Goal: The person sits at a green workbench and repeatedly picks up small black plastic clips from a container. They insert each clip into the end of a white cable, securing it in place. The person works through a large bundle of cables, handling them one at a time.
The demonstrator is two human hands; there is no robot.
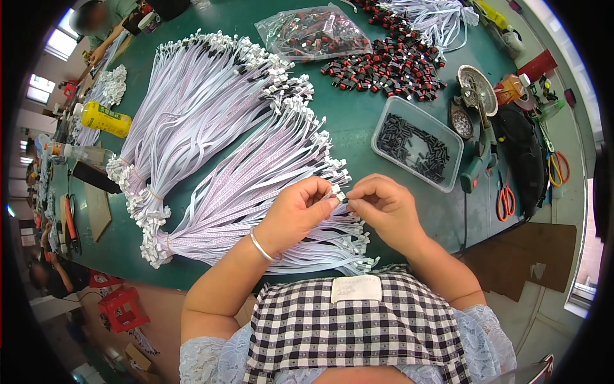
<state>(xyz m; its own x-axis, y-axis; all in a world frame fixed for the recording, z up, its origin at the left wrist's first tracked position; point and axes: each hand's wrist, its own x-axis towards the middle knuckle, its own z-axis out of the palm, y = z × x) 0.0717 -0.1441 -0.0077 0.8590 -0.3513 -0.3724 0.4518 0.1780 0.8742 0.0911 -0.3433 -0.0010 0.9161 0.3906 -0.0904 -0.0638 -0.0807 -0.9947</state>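
Observation:
Between thumb and forefinger, my left hand [297, 214] pinches a small white plug connector [338, 193]. My right hand [387, 208] meets it from the other side with its fingertips pressed together; whatever they hold is too small to make out. Under both hands fans a bundle of flat white ribbon cables [233, 185] with white connectors on their ends, tied near the left end. A second tied bundle of ribbon cables [192, 102] lies farther back. Right of my hands stands a clear plastic box [384, 157] with many short black tubes [400, 136] in it.
Loose black-and-red parts [384, 67] are heaped at the back beside a clear bag [313, 32] of similar pieces. To the right lie a metal dish [484, 86], a green-handled tool [474, 173] and orange-handled scissors [505, 201]. A yellow bottle [105, 120] lies at left.

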